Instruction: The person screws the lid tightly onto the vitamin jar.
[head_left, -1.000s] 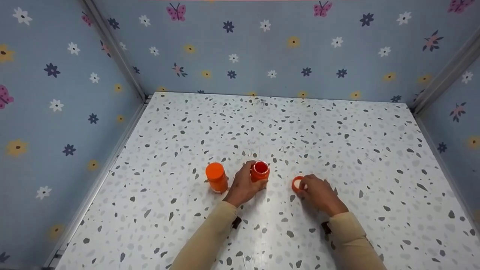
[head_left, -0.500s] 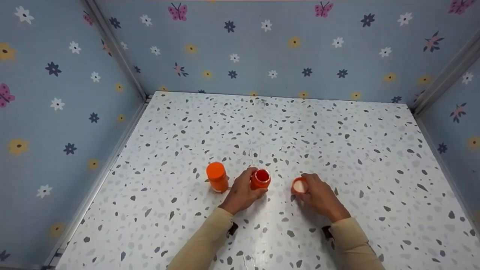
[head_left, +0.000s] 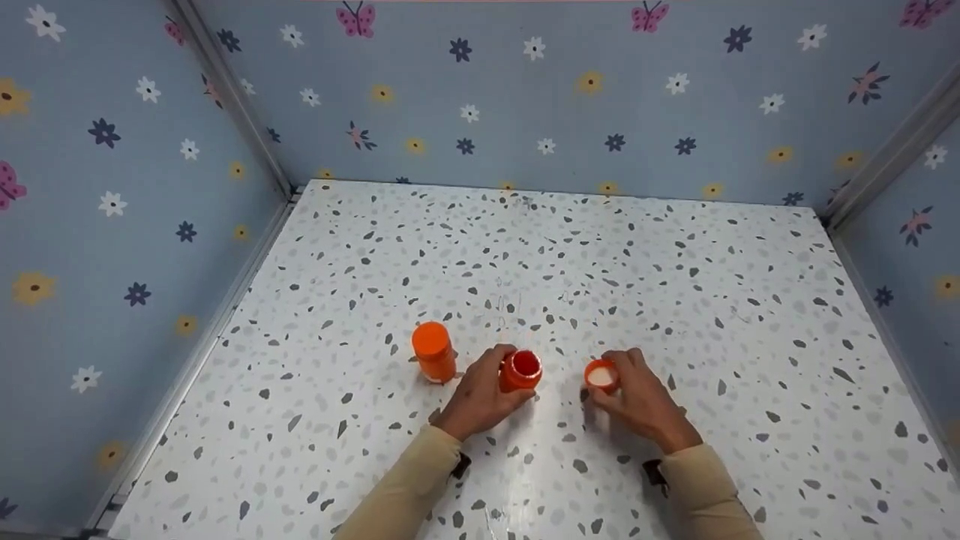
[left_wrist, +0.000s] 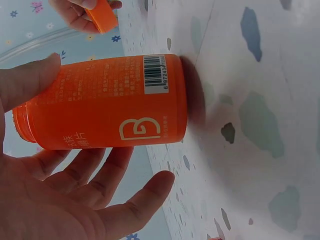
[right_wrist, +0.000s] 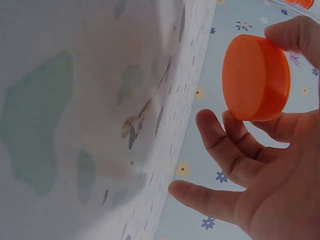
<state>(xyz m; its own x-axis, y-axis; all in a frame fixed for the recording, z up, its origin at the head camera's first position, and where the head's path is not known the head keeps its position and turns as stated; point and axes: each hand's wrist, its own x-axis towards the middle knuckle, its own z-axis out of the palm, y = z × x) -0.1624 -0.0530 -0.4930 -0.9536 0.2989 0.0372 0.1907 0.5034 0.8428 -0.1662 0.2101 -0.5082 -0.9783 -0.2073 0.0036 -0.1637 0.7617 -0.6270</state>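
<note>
My left hand (head_left: pixel 480 397) grips an orange pill bottle (head_left: pixel 519 381) by its upper part, thumb on one side and fingers on the other. The bottle has no lid, and its red inside shows through the mouth. Pale print, a barcode and a B-like logo mark its side (left_wrist: pixel 110 105) in the left wrist view; its base is close to the table. To the right, my right hand (head_left: pixel 645 401) pinches an orange cap (head_left: pixel 601 376) between thumb and fingers. Its whitish inner face points up. In the right wrist view the cap's smooth outer top (right_wrist: pixel 243 77) faces the table.
A second orange bottle (head_left: pixel 435 354), its lid on, stands upright just left of my left hand. The white speckled table (head_left: pixel 600 262) extends beyond both hands. Blue flowered panels (head_left: pixel 495 90) border it at the back and sides.
My left hand has brought the uncapped bottle slightly nearer to me. The right-hand fingers have shifted from over the cap's inside to its edges, leaving the inner face uncovered. The lidded bottle stays put.
</note>
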